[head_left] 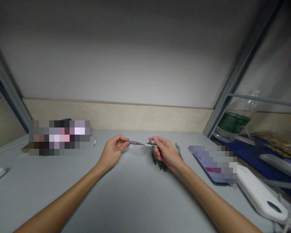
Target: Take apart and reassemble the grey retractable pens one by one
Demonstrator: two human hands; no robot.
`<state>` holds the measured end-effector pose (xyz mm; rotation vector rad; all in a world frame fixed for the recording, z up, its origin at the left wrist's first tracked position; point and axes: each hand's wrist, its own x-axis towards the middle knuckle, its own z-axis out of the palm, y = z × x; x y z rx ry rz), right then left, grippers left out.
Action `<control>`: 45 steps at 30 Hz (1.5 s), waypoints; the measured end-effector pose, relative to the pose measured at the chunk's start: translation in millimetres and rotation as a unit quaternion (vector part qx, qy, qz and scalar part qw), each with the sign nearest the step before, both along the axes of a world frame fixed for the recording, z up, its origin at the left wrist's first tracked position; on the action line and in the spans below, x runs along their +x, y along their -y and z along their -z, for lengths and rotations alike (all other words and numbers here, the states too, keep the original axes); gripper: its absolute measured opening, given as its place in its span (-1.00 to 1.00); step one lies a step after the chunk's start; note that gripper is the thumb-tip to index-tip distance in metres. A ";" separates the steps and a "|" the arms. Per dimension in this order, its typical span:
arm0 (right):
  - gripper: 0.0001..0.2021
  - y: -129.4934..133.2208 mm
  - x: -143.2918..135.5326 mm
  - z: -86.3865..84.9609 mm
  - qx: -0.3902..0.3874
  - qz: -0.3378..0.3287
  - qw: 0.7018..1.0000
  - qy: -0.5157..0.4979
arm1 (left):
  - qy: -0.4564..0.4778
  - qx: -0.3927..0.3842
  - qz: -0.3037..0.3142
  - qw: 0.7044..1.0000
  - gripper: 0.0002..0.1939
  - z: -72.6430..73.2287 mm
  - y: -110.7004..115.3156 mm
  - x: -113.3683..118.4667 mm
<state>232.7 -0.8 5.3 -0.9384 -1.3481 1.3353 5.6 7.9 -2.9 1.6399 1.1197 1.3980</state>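
A slim pen (pixel 134 142) with a grey grip stretches level between my two hands, above the desk. My left hand (pixel 113 150) pinches its grey end between thumb and fingertips. At the other end, my right hand (pixel 168 153) closes its fingers around the pen, near a shiny thin section. Whether the pen is in one piece or in separate parts I cannot tell. Several dark pens (pixel 160 164) lie on the desk under my right hand, partly hidden by it. Another greyish pen (pixel 177 149) lies just beyond that hand, its lower part covered.
On the right of the grey desk (pixel 126 197) lie a blurred flat purple item (pixel 206 166) and a white oblong device (pixel 259 192). A green-labelled bottle (pixel 234 123) stands past the metal post (pixel 242 74). Pixelated items (pixel 60 137) and a white cable (pixel 94 141) are at left.
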 end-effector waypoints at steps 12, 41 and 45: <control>-0.68 -0.9 7.8 -5.7 0.146 0.071 0.973 0.165 | 0.049 -0.043 0.012 0.998 -0.77 8.2 -9.6 -7.5; -0.75 3.0 8.8 -9.9 0.223 0.077 0.933 0.271 | 0.062 -0.047 0.016 0.997 -0.76 4.0 -7.9 -6.4; -0.48 3.8 6.7 -5.3 0.181 0.065 0.925 0.327 | 0.054 -0.040 0.030 0.997 -0.77 6.3 -8.7 -6.4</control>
